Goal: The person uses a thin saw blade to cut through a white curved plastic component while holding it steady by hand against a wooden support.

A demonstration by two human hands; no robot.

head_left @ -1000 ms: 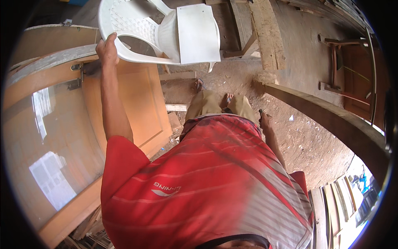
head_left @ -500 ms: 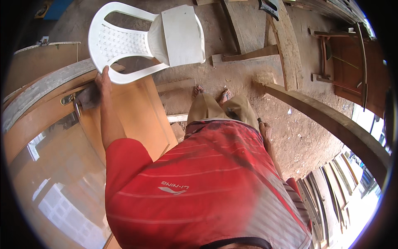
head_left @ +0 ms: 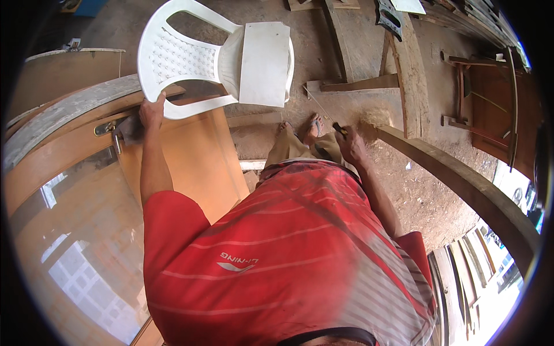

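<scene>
A white plastic chair [head_left: 179, 60] stands ahead of me on the left, with a flat white board [head_left: 262, 63] lying over its seat. My left hand [head_left: 153, 111] is closed around the near corner of the chair's backrest rim. In front of my thighs, my right hand [head_left: 353, 145] is wrapped round the black and yellow handle of a screwdriver [head_left: 340, 130]. Its long thin shaft points forward and left, toward the ground between the chair and some timber. The shaft's tip is too fine to make out clearly.
An orange-brown wooden door [head_left: 190, 155] with a handle and glass lies at my left. A long beam [head_left: 461, 173] crosses on the right. Timber pieces [head_left: 358, 85] and a handsaw [head_left: 389, 20] are ahead. Several boards [head_left: 461, 271] lie at lower right.
My right hand has come up and forward from beside my thigh, bringing the screwdriver into plain view. My left hand keeps its hold on the chair. The whole view has shifted slightly.
</scene>
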